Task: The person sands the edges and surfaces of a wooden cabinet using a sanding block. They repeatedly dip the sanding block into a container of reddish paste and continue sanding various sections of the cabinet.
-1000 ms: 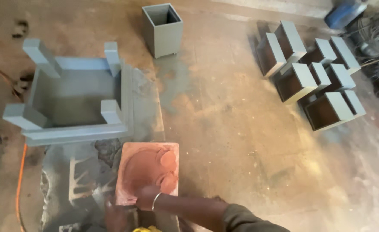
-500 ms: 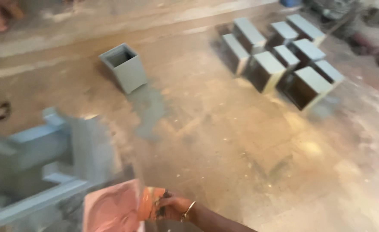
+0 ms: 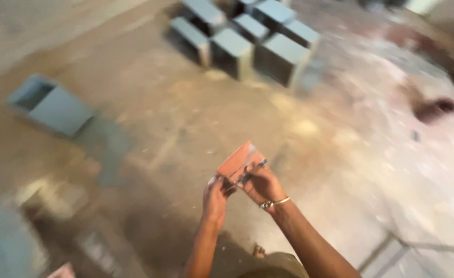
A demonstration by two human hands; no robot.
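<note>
Both my hands are raised over a concrete floor, pinching a small folded reddish-orange sheet (image 3: pixel 236 163), sandpaper-like. My left hand (image 3: pixel 216 200) grips its lower left corner. My right hand (image 3: pixel 262 186), with a metal bangle at the wrist, holds its right side; a thin dark metal object (image 3: pixel 252 170) sticks out between those fingers. The picture is blurred by motion.
A grey open-topped box (image 3: pixel 49 105) lies on the floor at left. Several grey boxes (image 3: pixel 247 38) stand grouped at the top centre. A grey painted piece (image 3: pixel 3 247) fills the bottom left corner, with a reddish sheet's corner (image 3: pixel 61 272) below. A dark stain (image 3: pixel 435 107) marks the floor at right.
My view has swung right and away from the grey frame. My hands have lifted off the large reddish sheet on the floor and now hold a small folded piece in the air.
</note>
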